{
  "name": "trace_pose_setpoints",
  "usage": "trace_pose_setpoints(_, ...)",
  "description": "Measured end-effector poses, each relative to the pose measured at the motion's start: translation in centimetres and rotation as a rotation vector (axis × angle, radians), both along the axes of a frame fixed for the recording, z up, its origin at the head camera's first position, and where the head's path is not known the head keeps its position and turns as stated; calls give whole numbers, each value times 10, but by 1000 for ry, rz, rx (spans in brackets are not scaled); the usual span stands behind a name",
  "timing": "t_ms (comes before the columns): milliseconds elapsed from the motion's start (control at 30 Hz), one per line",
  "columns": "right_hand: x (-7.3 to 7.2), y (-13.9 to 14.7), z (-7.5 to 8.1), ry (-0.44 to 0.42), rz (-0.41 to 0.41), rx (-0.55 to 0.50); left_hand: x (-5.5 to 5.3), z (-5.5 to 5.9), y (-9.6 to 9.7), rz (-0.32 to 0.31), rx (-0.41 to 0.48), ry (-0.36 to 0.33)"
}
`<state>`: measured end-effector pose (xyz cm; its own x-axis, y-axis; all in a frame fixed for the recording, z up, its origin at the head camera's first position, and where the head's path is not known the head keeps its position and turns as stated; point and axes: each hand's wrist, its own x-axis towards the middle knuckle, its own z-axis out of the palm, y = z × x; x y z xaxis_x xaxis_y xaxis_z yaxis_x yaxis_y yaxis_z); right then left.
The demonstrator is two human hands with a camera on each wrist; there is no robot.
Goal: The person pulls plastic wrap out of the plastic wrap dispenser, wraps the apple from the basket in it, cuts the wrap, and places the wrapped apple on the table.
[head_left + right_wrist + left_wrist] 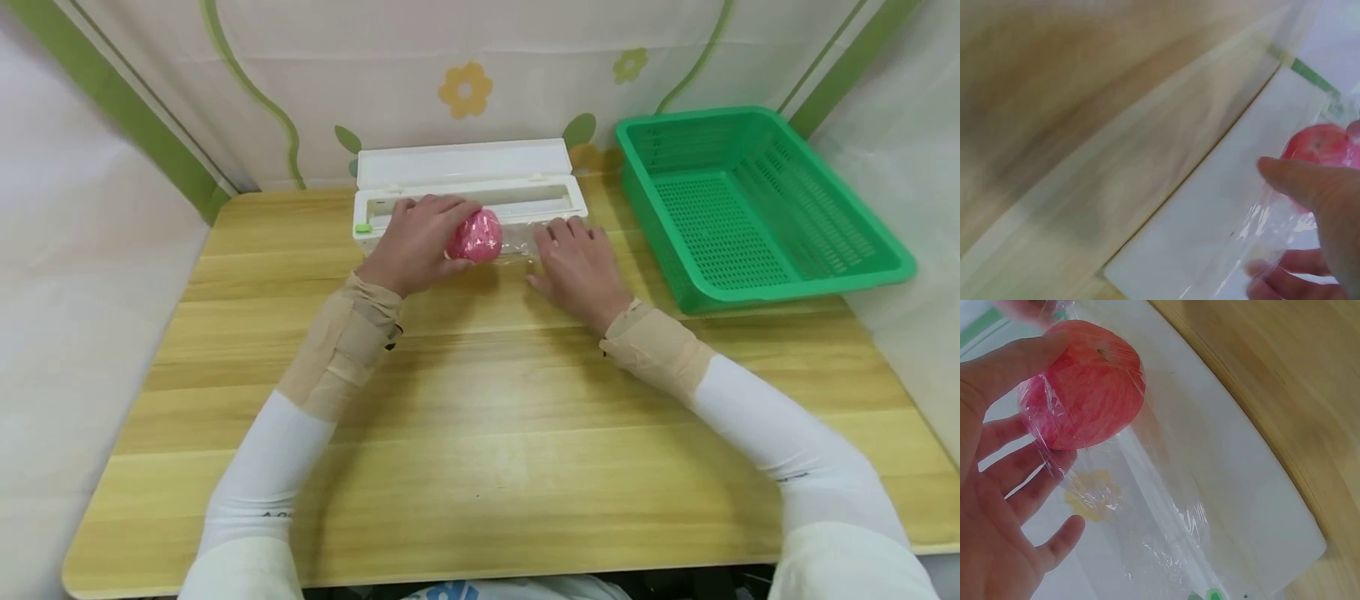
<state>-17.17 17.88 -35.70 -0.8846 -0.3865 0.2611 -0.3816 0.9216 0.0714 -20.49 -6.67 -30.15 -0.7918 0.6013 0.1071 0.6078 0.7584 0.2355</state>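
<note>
My left hand [427,237] grips a red apple [1088,387] between thumb and fingers, with clear cling film [1166,550] over the fruit. They are above the front edge of a white cling film dispenser [468,185], whose lid [465,165] stands raised at the back. To the right, my right hand [573,262] is at the film stretching from the apple, its fingertips touching the film. In the right wrist view its thumb [1291,178] is straight and well apart from the fingers. The hand hides part of the apple there.
A green plastic basket [750,292] stands at the right rear of the wooden table [480,467]. Behind the dispenser hangs a white curtain [525,75] with printed flowers. A small green slider [363,227] sits at the dispenser's left end.
</note>
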Motion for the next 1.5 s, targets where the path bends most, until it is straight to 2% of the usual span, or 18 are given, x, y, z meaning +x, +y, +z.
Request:
trace_pose_setpoints(167, -1, -14, 2, 88, 37, 11, 0, 1, -2, 13, -2, 3)
trace_pose_setpoints(300, -5, -22, 1, 117, 84, -3, 0, -1, -1, 8, 4, -15)
trace_pose_setpoints(400, -6, -24, 1, 118, 96, -19, 0, -1, 0, 6, 1, -18)
trace_pose_setpoints(567, -6, -25, 1, 92, 45, -61, 1, 1, -1, 14, -4, -6)
trace_pose_setpoints(700, -9, -28, 2, 86, 70, -64, 1, 0, -1, 14, 5, -17)
trace_pose_setpoints(800, -6, -27, 6, 59, 40, -64, 0, -2, 2, -6, 13, -31)
trace_pose_setpoints(900, -3, -30, 14, -4, 15, -96, 0, -4, 3, -15, 11, -31)
trace_pose_setpoints(1033, -6, -43, 18, -33, 93, -139, 1, -4, -1, 0, 16, -24)
trace_pose_setpoints(1167, -13, -55, 12, 37, 126, -127, 4, -8, -9, -15, 53, -34)
trace_pose_setpoints(1267, -17, -57, 12, 66, 116, -140, 9, -9, -19, 20, 29, 16)
trace_pose_setpoints(1400, -20, -53, 18, 30, 120, -177, 19, -13, -33, 153, -154, 159)
trace_pose_setpoints(1500, -23, -48, 22, -6, 120, -185, 21, -25, -32, 224, -281, 314)
